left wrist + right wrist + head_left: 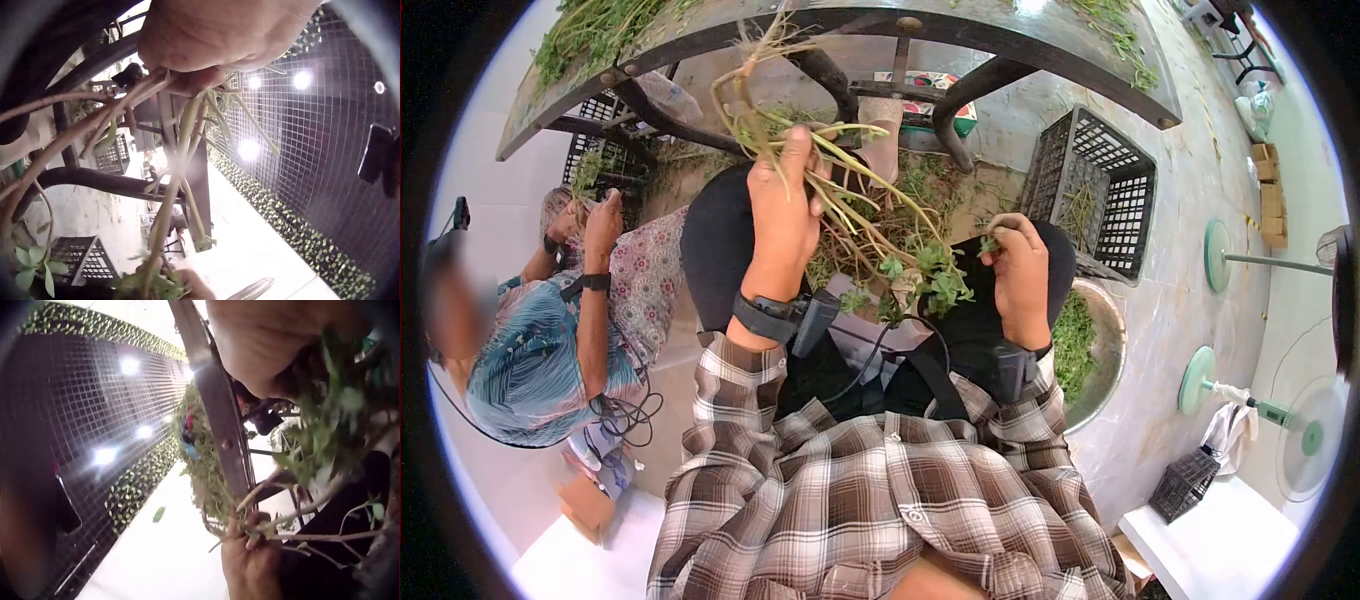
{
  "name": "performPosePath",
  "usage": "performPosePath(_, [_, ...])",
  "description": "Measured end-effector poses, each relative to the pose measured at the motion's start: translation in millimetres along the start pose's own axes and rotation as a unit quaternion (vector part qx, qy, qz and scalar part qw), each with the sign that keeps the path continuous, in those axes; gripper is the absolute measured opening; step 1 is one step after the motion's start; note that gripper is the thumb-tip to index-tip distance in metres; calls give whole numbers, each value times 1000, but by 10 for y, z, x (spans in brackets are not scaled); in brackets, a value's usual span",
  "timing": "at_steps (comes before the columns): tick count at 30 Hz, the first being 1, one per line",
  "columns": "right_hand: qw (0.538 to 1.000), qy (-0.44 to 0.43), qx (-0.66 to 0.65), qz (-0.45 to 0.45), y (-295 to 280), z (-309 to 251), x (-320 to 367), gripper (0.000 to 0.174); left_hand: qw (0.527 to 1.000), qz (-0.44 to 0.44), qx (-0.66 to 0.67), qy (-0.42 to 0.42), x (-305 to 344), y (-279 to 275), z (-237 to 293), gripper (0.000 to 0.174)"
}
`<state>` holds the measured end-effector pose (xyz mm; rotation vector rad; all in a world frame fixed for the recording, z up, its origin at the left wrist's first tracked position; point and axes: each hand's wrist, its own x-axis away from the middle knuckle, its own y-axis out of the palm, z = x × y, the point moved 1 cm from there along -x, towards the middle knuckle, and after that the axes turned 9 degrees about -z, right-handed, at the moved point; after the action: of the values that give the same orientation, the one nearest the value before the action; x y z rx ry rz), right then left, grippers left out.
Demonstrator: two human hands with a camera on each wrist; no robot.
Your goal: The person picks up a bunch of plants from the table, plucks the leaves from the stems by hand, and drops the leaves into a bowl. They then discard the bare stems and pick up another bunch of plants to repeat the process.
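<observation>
Stem bunch (850,190) is held up over the lap, near side of the desk (960,30). Long axis is laid diagonally: root end pointed far left, leafy end (940,282) near right. Stems are gripped by the left-hand grip (785,205) toward the far-left part, fingers and thumb closed round them. From that grip the leafy end is placed to the right and nearer the body. From the right-hand grip (1018,275) it is placed just left and slightly near, so the leaves are best reached by the right, judging by the layout. Right-hand grip is curled, a small leafy sprig (988,243) pinched at the fingertips; no wide opening is seen.

Counts: bunch, one; stems in it are too tangled to be counted. Sprig in right hand, one seen. Grips, two, both occupied. Desk, one; heaps of greens on it, two seen, left (590,40) and right (1115,30). Black crates, three seen: right (1118,135), far left (590,145), small one near right (1185,485). Round tub (1117,350) with cut greens (1075,340), one, placed right of the lap.
</observation>
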<state>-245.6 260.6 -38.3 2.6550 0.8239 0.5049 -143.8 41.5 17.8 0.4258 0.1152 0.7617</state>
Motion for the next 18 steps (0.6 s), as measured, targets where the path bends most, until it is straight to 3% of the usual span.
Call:
performPosePath(6, [993,5,-96,-66,100,-219,125,15,1000,-11,-8,-13,27,76,-25,23])
performPosePath(9, [990,58,-69,-108,45,-53,49,19,1000,-19,-10,-10,26,78,-15,21])
performPosePath(10, [990,58,-70,-110,61,-38,43,19,1000,-14,-5,-10,30,80,-19,20])
performPosePath(12, [984,139,-33,-106,127,28,55,20,1000,-9,-1,-13,39,73,-29,20])
performPosePath(14, [984,146,-49,-86,189,129,66,23,1000,-28,6,-6,36,68,-37,20])
performPosePath(16, [953,203,-129,-186,262,177,73,30,1000,-24,5,-11,30,74,-36,20])
performPosePath(18, [947,213,-140,-195,268,264,103,29,1000,-19,3,-17,28,69,-27,20])
